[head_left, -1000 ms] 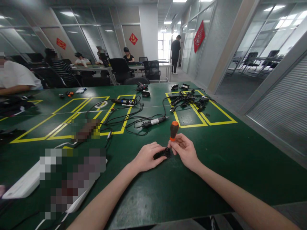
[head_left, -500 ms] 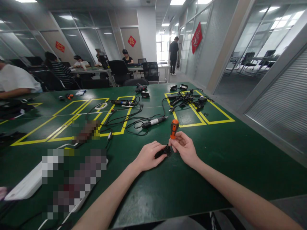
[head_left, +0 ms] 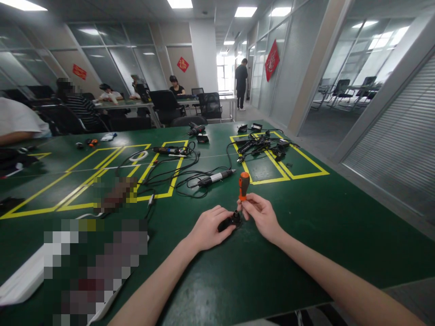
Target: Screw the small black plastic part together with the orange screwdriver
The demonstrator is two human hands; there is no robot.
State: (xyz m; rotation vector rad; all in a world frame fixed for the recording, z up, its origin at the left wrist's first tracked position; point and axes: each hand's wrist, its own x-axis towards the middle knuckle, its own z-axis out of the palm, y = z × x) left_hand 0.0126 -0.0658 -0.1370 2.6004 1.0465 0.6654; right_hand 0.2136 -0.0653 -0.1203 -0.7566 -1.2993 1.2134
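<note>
My left hand (head_left: 211,227) rests on the green table, its thumb and fingers closed on a small black part (head_left: 235,219) with a round raised piece at its right end. Just to the right, my right hand (head_left: 261,213) pinches the lower end of an orange and dark grey screwdriver (head_left: 244,185), whose handle stands nearly upright. The screwdriver's shaft is hidden, so whether its tip touches the black part cannot be seen.
Beyond my hands, a silver-black electric screwdriver (head_left: 215,178) lies with looped cables. Black parts and cables (head_left: 258,145) crowd the yellow-taped area at the back right. A cordless drill (head_left: 196,129) lies at the far edge. Blurred shapes cover the left. People are in the background.
The camera view has shifted slightly. The screwdriver handle is now more upright and a little farther left over the black part. Both hands keep their holds.
</note>
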